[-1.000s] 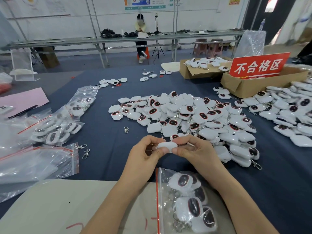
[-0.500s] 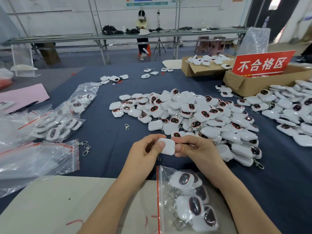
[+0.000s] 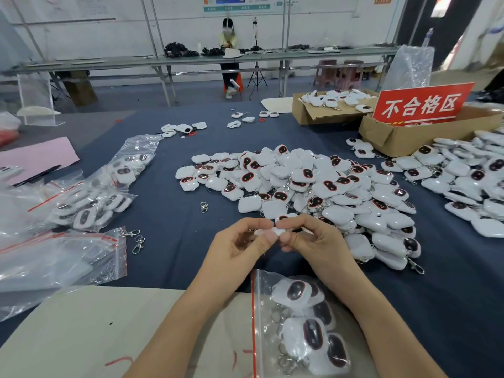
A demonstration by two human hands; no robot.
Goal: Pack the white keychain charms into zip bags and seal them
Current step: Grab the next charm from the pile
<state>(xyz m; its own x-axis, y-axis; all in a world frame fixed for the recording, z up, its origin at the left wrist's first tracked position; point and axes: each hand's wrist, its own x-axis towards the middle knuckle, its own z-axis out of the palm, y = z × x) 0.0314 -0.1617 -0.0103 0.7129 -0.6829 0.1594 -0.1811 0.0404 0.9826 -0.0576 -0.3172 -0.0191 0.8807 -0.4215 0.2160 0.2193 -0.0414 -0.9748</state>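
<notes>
At the centre of the frame, the left hand [image 3: 234,249] and right hand [image 3: 316,241] both pinch one white charm [image 3: 268,231] between fingertips and thumbs. Half a second ago its broad white face was turned up; now it is tipped edge-on and mostly hidden by the fingers. This looks like a check before packing, so the charm is not yet in the zip bag [image 3: 264,291], which lies part-filled on the worktop [image 3: 169,241] at lower centre, while the pile of loose charms [image 3: 300,184] just beyond the hands suggests much work remains.
</notes>
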